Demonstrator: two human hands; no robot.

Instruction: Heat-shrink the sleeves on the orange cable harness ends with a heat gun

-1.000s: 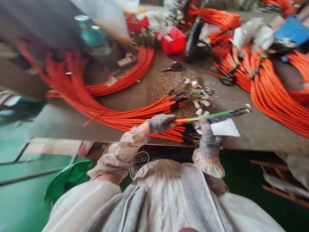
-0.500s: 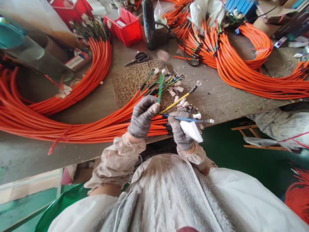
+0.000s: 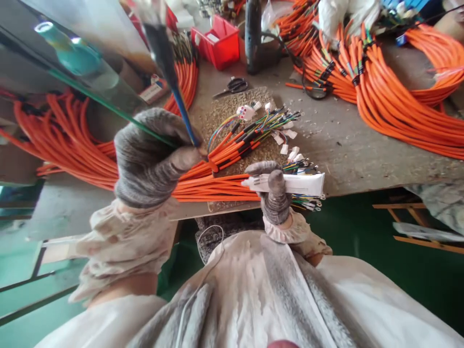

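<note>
- Pinched the blue wire [image 3: 184, 115] with the left hand [image 3: 147, 159], at nine o'clock, thumb and fingers together on its lower part; perhaps raised it to separate it from the crowded wires.
- Let the green wire [image 3: 105, 104] stretch from the same hand toward ten o'clock, maybe to leave the blue one free.
- Clamped the white tube [image 3: 304, 184] in the right hand [image 3: 275, 188], near four o'clock, thumb pressed across it; pointed its nozzle toward nine, probably for facing the left hand.
- Had the orange cables [image 3: 217, 189] lying on the worktop [image 3: 326, 145] between and under both hands, ends toward three o'clock, likely aligned for reaching all ends from one side.
- Left the scissors [image 3: 231, 89] and red bin [image 3: 224, 50] at twelve o'clock, apart from both hands, seemingly for free working space.
</note>
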